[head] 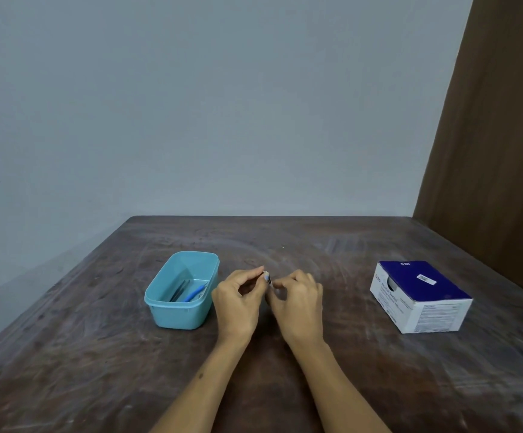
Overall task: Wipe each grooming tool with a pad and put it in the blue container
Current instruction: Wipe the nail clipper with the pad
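Small white-and-blue pad packet (267, 279) pinched between left hand (238, 300) and right hand (297, 303), fingers closed. Tweezers (180, 290) inside blue container (179, 314). "BD" on swab box (421, 295).

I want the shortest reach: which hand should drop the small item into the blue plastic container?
Probably the left hand: the blue plastic container sits just beside it, while the right hand would have to cross over. Both pinch the small item.
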### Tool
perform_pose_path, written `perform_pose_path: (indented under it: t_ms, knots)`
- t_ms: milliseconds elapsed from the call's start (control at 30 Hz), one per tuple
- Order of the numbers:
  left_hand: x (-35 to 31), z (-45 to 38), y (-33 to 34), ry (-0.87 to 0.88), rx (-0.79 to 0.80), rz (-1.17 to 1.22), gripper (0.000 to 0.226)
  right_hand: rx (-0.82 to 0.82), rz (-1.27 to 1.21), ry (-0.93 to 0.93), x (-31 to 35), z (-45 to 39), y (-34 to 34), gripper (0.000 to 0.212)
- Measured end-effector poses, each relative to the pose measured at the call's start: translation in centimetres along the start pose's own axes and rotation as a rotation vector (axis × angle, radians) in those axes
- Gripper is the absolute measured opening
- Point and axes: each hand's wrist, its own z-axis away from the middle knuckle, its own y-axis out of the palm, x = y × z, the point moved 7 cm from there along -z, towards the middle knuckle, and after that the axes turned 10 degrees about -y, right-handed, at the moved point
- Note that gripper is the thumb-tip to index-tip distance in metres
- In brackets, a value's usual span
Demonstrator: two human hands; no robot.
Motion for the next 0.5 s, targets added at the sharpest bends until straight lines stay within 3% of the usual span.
perform_pose_path:
  t_ms: [167, 300, 500]
  knots:
    - [-0.13, -0.03, -0.05, 0.024, 0.001, -0.010, 0.019, -0.092, -0.049, -0.046, 0.61, -0.15, -0.69, 0.006]
    - [-0.04, -0.03, -0.04, 0.013, 0.005, 0.021, 0.019, -0.010, 0.015, 0.013, -0.06, 0.04, -0.11, 0.005]
    - [0.08, -0.22, -0.04, 0.014, 0.012, 0.031, 0.019, -0.070, -0.014, -0.044, 0.55, -0.17, -0.49, 0.005]
